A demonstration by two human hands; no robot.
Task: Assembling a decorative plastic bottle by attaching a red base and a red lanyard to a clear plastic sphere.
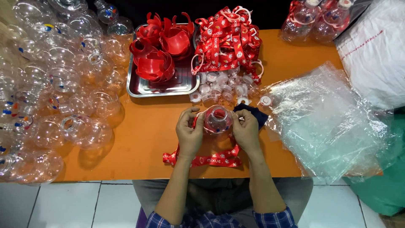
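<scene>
An orange table [143, 135] is seen from above, set against a dark, unlit background along its far edge. White floor tiles [67, 204] with grey joints are visible beneath the near edge. Even overhead lighting is noted, with soft shadows cast on the tabletop. No walls or windows can be made out.

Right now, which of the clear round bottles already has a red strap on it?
The bottle held between the left hand and right hand; its red strap trails toward the table edge.
</scene>
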